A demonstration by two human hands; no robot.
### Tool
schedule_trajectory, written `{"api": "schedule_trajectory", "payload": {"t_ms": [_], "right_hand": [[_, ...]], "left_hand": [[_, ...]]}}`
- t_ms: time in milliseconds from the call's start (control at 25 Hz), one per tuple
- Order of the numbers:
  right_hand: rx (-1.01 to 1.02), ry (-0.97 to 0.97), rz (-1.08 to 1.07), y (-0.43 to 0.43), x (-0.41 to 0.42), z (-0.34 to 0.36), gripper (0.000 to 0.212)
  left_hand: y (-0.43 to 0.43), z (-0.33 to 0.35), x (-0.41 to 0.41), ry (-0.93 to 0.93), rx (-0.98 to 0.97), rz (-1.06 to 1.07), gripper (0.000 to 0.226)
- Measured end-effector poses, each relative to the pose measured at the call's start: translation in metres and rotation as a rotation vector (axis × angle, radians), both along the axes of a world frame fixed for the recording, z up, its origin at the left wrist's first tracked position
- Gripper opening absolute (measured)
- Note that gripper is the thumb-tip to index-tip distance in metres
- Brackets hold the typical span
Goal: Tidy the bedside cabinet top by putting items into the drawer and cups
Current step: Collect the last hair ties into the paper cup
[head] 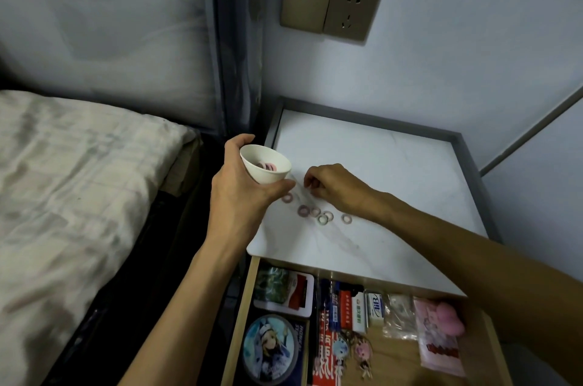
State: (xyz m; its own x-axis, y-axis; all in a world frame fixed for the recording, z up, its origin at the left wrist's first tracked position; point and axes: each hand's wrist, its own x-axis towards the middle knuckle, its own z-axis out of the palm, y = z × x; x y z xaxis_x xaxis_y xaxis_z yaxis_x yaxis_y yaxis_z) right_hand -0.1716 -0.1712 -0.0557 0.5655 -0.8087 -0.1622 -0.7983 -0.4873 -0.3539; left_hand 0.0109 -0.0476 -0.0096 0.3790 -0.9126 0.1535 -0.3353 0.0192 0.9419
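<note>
My left hand (239,193) grips a small white cup (264,167), tilted toward the right, at the left edge of the bedside cabinet top (378,165). Inside the cup lie a few pink rings. My right hand (334,188) hovers over the marble top just right of the cup with its fingertips curled together; what they pinch is hidden. Several small rings (318,213) lie scattered on the top below both hands. The drawer (243,316) beneath stands open, filled with packets, cards and keychains.
A bed with a crumpled pale sheet (79,212) lies to the left. The cabinet top has a raised grey rim (467,158) at the back and right. A wall socket (331,7) sits above it.
</note>
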Motion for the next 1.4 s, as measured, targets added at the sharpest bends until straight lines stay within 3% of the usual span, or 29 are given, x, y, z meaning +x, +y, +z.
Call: {"api": "schedule_trajectory", "payload": {"t_ms": [160,320,440,760,880,1040,1120,1280,1400], "right_hand": [[0.113,-0.192,-0.049,0.022,0.005,0.007,0.017],[0.024,-0.117,0.09,0.039,0.004,-0.003,0.012],[-0.075,-0.103,0.04,0.043,0.002,-0.005,0.011],[0.006,-0.069,0.038,0.034,0.004,-0.002,0.023],[-0.06,-0.024,0.079,0.02,0.005,0.006,0.021],[-0.002,-0.427,-0.151,0.01,0.012,0.063,0.015],[0.032,-0.571,-0.06,0.019,0.021,0.097,0.01],[0.092,-0.375,0.213,0.051,0.038,0.118,0.024],[0.077,-0.516,0.114,0.043,0.026,0.115,0.021]], "left_hand": [[0.0,0.0,0.001,0.008,-0.005,0.01,0.086],[0.001,-0.001,-0.001,0.013,-0.005,0.006,0.087],[0.001,-0.001,-0.001,0.011,0.006,0.004,0.087],[0.003,-0.003,-0.003,0.004,0.022,-0.018,0.087],[0.002,-0.003,-0.002,0.004,0.036,-0.022,0.087],[0.001,-0.004,-0.004,0.0,0.045,-0.043,0.085],[0.001,-0.003,-0.007,-0.016,0.054,-0.055,0.085],[0.001,-0.001,-0.018,-0.005,0.029,-0.103,0.081],[0.001,0.0,-0.02,-0.001,0.027,-0.094,0.082]]}}
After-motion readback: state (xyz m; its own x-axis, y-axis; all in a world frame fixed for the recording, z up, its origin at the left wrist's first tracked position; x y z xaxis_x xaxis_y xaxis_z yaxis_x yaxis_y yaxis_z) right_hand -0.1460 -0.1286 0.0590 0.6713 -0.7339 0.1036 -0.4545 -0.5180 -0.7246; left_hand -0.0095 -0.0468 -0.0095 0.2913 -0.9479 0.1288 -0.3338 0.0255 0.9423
